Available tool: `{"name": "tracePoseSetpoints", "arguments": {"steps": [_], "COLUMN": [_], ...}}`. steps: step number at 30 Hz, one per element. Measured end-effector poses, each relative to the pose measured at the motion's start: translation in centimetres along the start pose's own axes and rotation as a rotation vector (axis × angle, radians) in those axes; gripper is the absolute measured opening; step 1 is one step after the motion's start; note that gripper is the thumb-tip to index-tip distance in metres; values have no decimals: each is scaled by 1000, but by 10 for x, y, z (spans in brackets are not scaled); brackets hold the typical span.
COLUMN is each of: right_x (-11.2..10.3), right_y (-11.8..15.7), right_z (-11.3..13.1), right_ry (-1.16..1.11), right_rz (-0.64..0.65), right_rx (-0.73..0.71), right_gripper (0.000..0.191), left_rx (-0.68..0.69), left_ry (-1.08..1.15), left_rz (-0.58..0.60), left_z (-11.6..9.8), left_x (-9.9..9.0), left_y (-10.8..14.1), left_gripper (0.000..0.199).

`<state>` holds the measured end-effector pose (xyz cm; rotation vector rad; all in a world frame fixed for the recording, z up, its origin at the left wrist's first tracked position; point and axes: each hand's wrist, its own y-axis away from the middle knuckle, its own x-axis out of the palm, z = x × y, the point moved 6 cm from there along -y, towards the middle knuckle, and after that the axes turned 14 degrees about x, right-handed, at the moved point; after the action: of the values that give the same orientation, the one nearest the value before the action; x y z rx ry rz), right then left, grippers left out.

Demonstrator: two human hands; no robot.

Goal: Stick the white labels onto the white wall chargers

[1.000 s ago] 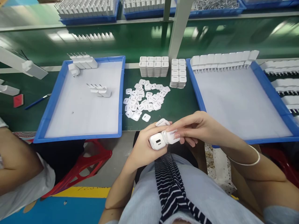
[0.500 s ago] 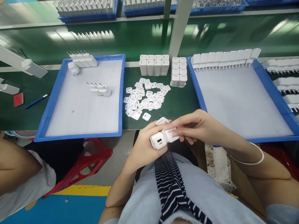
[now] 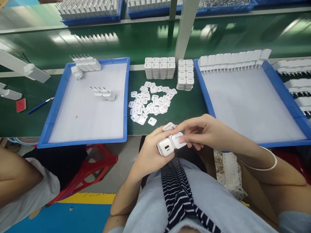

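Observation:
Near the table's front edge my left hand (image 3: 152,149) is wrapped round a white charger (image 3: 166,147), whose end with a dark port faces up. A small white cap (image 3: 168,126) also sticks out above its fingers. My right hand (image 3: 200,131) pinches a white printed cap (image 3: 178,140) right beside the charger's end; whether the two touch is hard to tell. Beyond my hands many loose white caps (image 3: 152,121) lie scattered on the green table (image 3: 187,111). Behind them stand neat stacks of caps (image 3: 159,70) and a second, narrower stack (image 3: 186,75).
A blue-rimmed tray (image 3: 126,106) at the left holds several white plugs (image 3: 89,64). Another blue-rimmed tray (image 3: 209,103) at the right has a row of chargers (image 3: 230,60). Far left are a red block (image 3: 21,105), a blue pen (image 3: 41,105) and a person's arm (image 3: 17,174).
Both hands keep almost the same place and hold the same things. The charger and the printed cap are tilted very slightly differently.

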<state>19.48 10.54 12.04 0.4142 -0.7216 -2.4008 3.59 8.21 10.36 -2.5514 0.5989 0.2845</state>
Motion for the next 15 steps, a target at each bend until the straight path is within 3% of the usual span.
{"name": "tracePoseSetpoints", "arguments": {"steps": [7,11,15], "right_x": [1,6,12], "right_y": [-2,-11,-21], "right_z": [-8,-28,-46], "right_ry": [5,-132,-361], "right_rz": [-35,-130,-175], "right_rx": [25,-101,-201], "right_gripper": [27,39,28], "left_rx": [-71,-164,-278], "left_ry": [49,214,352], "left_rz": [-3,-41,-62], "left_z": [5,16,26], "left_x": [2,3,2], "left_y": [0,5,11], "left_gripper": [58,54,47]}}
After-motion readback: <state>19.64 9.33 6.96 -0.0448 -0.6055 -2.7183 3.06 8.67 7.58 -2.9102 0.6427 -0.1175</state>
